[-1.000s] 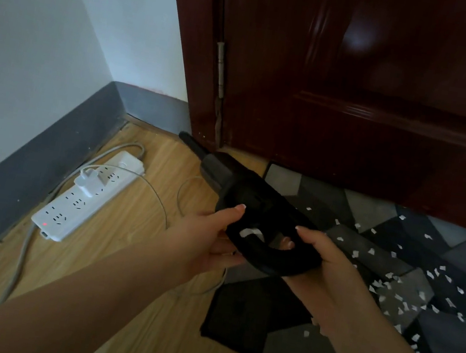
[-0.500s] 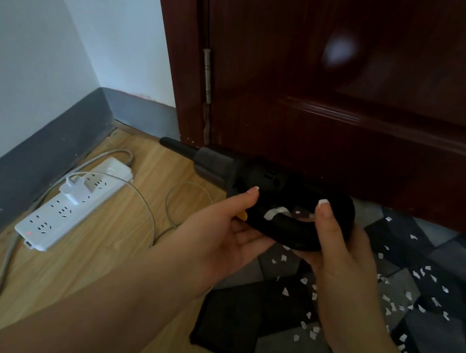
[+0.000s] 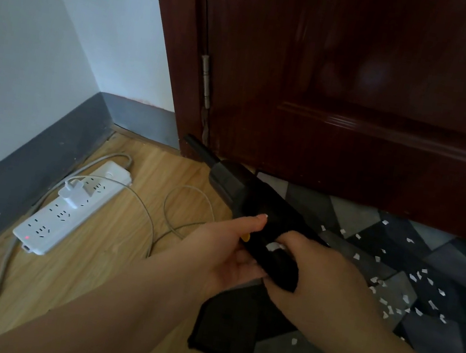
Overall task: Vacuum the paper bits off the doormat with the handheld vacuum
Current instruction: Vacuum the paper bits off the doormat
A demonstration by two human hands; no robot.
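1. Nearest the camera, both forearms reach in from the bottom edge, over the near left corner of the doormat (image 3: 235, 326), which lies on the wooden floor (image 3: 81, 280).
2. The right hand (image 3: 322, 279) is wrapped over the rear handle of the handheld vacuum (image 3: 263, 230), fingers curled round it. The left hand (image 3: 223, 248) cradles the body from the left with its thumb lying along the side, so it's a two-handed hold.
3. The vacuum is up in the air above the mat's left edge, and its nozzle (image 3: 199, 148) points away toward the door frame, not at the mess.
4. The paper bits (image 3: 410, 283) are mostly scattered over the mat's right half, with a few strays near the front edge. Looks like no cleaning has started.
5. Left of the mat, a thin cable (image 3: 154, 225) loops over the floor, running to a charger plugged into the power strip (image 3: 68, 208) along the skirting.
6. Furthest back is the dark door (image 3: 359, 104), right at the mat's far edge.
7. Risks: swinging the nozzle round to the right could knock the door. The loose cable sits close enough to snag or get sucked at. Light bits may blow off onto the floor if the exhaust hits them.
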